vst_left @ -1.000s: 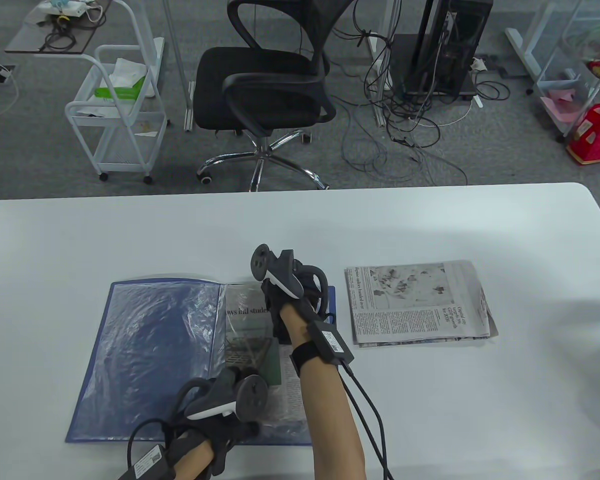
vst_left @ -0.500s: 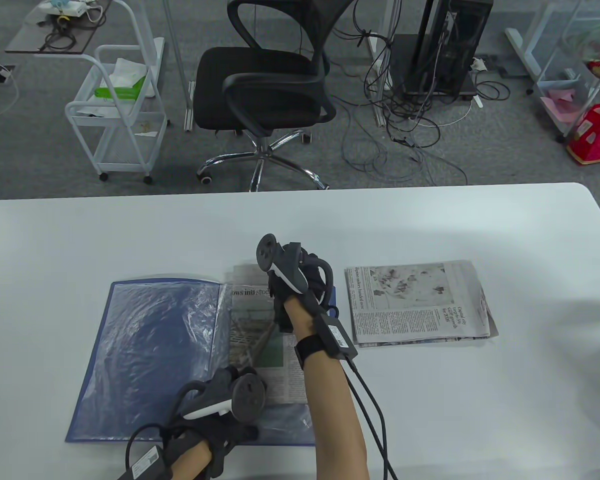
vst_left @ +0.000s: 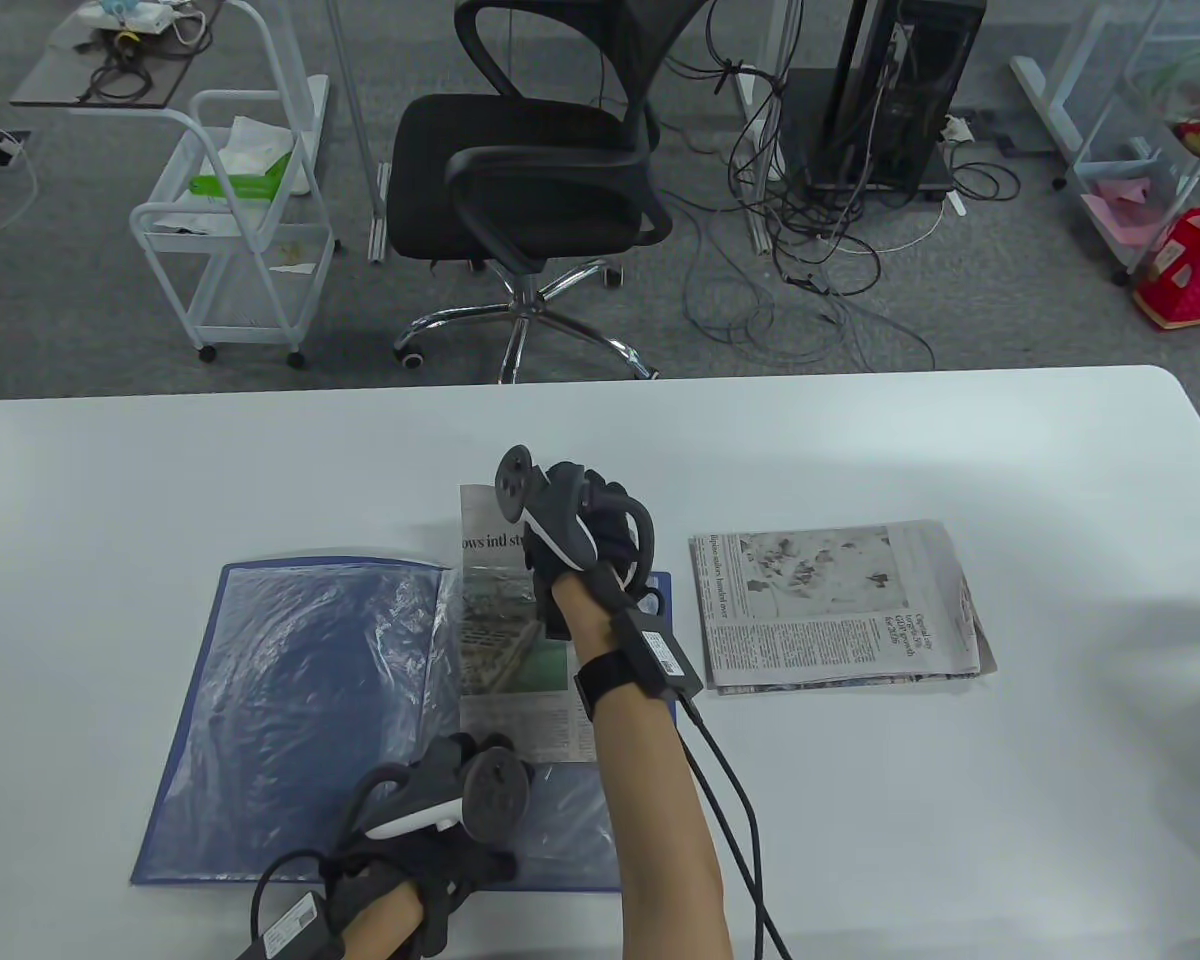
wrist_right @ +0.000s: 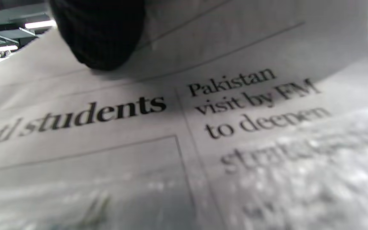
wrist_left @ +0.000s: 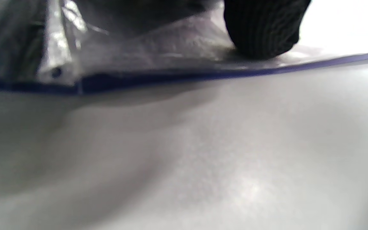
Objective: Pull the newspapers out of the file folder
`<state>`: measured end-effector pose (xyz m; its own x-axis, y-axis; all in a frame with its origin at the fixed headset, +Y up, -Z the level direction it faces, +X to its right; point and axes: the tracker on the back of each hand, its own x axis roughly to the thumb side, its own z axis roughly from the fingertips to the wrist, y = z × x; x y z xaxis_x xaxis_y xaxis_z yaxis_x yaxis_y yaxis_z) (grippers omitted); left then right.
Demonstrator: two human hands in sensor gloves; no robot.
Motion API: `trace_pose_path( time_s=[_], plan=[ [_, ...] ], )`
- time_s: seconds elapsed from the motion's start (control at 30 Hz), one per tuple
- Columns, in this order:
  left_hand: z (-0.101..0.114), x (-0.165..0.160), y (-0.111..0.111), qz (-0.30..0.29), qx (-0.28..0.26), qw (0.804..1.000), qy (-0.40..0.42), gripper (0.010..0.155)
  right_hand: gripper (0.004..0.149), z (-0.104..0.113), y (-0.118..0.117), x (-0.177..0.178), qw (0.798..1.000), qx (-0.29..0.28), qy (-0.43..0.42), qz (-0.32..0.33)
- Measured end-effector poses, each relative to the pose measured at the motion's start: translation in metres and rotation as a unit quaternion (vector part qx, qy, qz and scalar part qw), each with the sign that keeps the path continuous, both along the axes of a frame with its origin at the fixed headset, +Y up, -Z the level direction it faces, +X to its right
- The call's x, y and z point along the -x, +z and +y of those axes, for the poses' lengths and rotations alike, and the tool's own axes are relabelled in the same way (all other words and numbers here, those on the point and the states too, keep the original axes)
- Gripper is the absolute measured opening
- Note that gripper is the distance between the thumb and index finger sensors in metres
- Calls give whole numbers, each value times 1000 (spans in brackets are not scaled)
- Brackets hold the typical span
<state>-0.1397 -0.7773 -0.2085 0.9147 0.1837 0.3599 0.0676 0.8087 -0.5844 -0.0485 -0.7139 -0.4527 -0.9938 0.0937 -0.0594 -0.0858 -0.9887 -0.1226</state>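
An open blue file folder (vst_left: 290, 700) with clear plastic sleeves lies on the white table. A newspaper (vst_left: 505, 650) sticks out of the right-hand sleeve past the folder's far edge. My right hand (vst_left: 585, 525) grips the newspaper's far end; in the right wrist view a gloved finger (wrist_right: 97, 35) rests on the printed page (wrist_right: 171, 127). My left hand (vst_left: 440, 800) presses on the folder's near right part; in the left wrist view a fingertip (wrist_left: 262, 28) presses the sleeve by the blue edge (wrist_left: 203, 76).
A second folded newspaper (vst_left: 830, 605) lies on the table to the right of the folder. Beyond the table's far edge stand a black office chair (vst_left: 540, 170), a white cart (vst_left: 235, 220) and a tangle of cables on the floor.
My right hand has moved away from me with the newspaper, drawing it further out of the sleeve past the folder's far edge. My left hand has stayed pressed on the folder.
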Motion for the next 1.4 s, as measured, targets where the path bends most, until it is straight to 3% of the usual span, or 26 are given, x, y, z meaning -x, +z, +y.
trace_pose_path(
  time_s=[0.17,0.57,0.7,0.97,1.17,1.4],
  plan=[
    [0,0,0,2,4,1000,1,78,38,13,2,-6,998,-60,-23,-18],
    [0,0,0,4,9,1000,1,78,38,86,23,-40,976,-183,-117,9],
    [-1,0,-1,6,11,1000,2,78,38,116,34,-64,959,-225,-172,6],
    [-1,1,-1,7,12,1000,3,78,39,157,54,-119,925,-244,-291,-22],
    [-1,1,-1,9,14,1000,6,78,39,171,68,-166,906,-248,-339,-53],
    [-2,1,-2,11,15,1000,8,78,39,161,77,-216,882,-229,-400,-95]
  ],
)
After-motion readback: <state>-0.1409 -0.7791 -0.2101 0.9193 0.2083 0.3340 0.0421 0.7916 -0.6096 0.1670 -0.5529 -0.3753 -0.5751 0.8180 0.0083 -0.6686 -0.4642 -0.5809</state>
